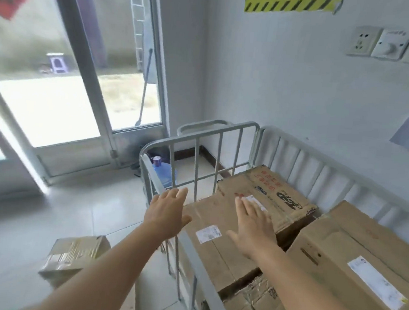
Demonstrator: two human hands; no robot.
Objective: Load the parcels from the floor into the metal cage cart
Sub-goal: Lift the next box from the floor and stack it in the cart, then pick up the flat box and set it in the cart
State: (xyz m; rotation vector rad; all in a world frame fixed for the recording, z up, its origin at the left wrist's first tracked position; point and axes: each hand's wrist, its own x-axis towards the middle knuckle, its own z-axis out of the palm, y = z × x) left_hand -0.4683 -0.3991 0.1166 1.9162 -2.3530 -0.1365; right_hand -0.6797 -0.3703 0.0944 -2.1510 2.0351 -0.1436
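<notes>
Parcels are mostly in the metal cage cart (201,140) already, which sits in the corner w/ its long side against the wall. Middle box (212,249) w/ a white label lies right under both hands, a printed box (266,195) sits behind it touching the far rail, and a bigger box (351,257) is on the right. A crumpled one (258,301) is wedged lower down at the front. One taped parcel (75,254) is on the floor tiles left of the cart, well apart from the hands.

Left hand (168,212) hangs over the cart's side rail, fingers straight and spread, holding nothing. Right hand (254,226) is flat, fingers straight, over the middle box, prob touching it but can't tell for sure. Blue water jug (164,172) stands on the floor behind the bars.
</notes>
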